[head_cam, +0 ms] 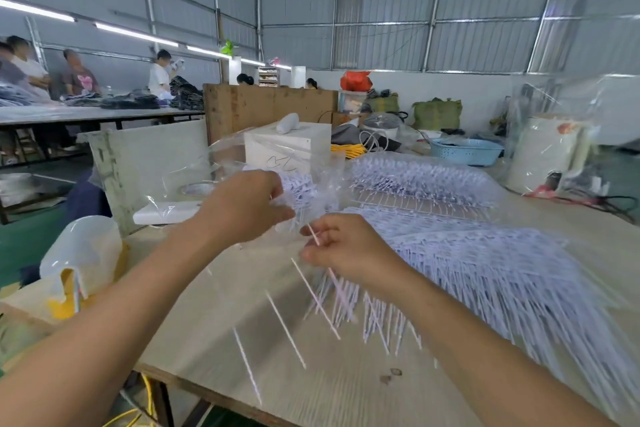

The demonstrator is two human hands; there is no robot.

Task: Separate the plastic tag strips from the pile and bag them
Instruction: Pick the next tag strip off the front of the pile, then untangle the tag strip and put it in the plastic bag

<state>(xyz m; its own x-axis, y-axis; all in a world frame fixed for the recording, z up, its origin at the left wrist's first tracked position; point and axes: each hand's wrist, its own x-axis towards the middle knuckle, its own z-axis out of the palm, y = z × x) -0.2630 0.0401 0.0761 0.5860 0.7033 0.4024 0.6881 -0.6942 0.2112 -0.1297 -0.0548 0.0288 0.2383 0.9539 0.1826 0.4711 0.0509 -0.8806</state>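
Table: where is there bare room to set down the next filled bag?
Bare wood shows on the table at its near left, between the left forearm and the loose strips. Another patch lies far right, beyond the pile of tag strips. The centre and right are crowded: the pile, the filled bags behind it, and both hands at the clear bag.

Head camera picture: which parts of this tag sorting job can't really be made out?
- Left hand: its fingertips are buried in the clear bag, so the grip is hidden.
- Strips in the bag: blurred behind crinkled film, uncountable.
- Pile of tag strips: motion blur smears it and the right edge cuts it off.
- Strip pinched by the right hand: its lower part passes behind the fingers.
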